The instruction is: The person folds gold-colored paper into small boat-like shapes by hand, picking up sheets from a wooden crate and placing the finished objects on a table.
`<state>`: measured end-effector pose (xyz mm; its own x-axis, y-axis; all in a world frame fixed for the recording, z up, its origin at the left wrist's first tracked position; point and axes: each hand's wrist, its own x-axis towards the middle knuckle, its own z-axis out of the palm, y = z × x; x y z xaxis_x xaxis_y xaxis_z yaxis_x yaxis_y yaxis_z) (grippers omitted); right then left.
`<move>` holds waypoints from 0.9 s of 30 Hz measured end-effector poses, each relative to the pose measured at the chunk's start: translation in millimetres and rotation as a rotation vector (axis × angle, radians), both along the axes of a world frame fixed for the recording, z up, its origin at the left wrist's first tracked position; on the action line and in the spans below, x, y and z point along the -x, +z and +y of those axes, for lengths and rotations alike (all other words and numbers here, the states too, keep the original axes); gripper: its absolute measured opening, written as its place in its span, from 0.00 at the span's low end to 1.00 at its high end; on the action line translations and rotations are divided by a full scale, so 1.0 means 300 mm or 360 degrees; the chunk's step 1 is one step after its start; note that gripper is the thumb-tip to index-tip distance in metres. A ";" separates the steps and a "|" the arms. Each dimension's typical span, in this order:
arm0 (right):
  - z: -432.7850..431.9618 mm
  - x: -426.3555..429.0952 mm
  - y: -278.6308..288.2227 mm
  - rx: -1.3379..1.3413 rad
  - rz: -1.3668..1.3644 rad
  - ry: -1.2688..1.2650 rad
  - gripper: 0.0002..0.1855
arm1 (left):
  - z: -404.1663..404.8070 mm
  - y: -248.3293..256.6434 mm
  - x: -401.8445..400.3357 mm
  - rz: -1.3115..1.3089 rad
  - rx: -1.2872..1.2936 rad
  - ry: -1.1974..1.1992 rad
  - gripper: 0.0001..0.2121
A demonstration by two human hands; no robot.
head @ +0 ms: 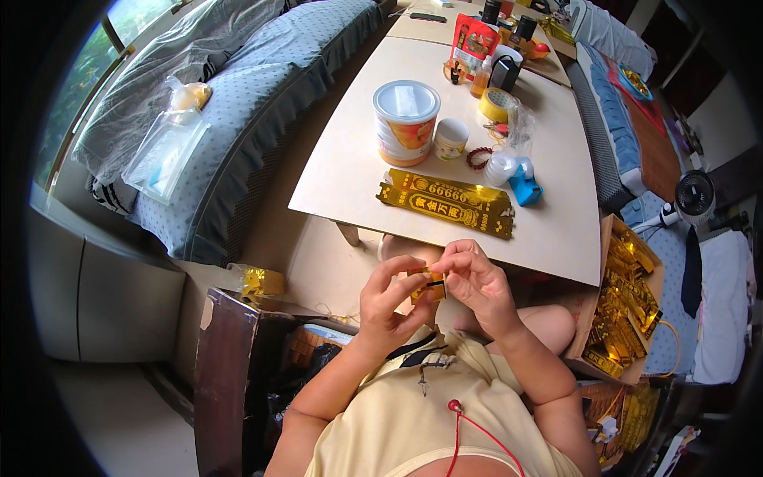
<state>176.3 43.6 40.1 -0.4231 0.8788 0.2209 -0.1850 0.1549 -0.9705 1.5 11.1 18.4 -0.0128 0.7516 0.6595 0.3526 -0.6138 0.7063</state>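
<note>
My left hand (393, 298) grips a small folded piece of gold foil card (434, 288) above my lap, just off the table's near edge. At the card's right side is my right hand (480, 283), its thumb and fingertips pinched together at the upper corner. Flat gold printed card strips (447, 203) lie overlapping on the table (346, 173) in front of me. Behind them are a red beaded bracelet (478, 158), a blue tape dispenser (525, 186) and rolls of clear tape (501, 167).
A large lidded tub (406, 125), a white jar (451, 139) and a yellow tape roll (495, 105) stand farther back. To my right, a cardboard box (653, 256) holds many gold folded pieces, near a small fan (695, 194). A dark wooden cabinet (220, 369) is at my left.
</note>
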 end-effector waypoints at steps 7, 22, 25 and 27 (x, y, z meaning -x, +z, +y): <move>-0.008 -0.015 0.024 0.0440 0.0096 0.0020 0.09 | 0.005 -0.013 -0.012 -0.0084 0.0099 -0.0229 0.22; -0.022 -0.043 0.072 0.0122 -0.0507 -0.0160 0.08 | -0.007 -0.042 -0.020 -0.0064 0.0211 -0.0257 0.34; -0.019 -0.041 0.080 0.0071 -0.0581 -0.0179 0.07 | -0.005 -0.044 -0.017 -0.0048 0.0185 -0.0259 0.34; -0.017 -0.040 0.081 0.0071 -0.0597 -0.0181 0.07 | -0.004 -0.044 -0.017 -0.0043 0.0178 -0.0255 0.34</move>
<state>188.3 38.5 64.3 -0.3666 0.9299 0.0300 0.1995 0.1101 -0.9737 6.5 9.8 5.4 0.0964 0.8140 0.5728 0.2367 -0.5778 0.7812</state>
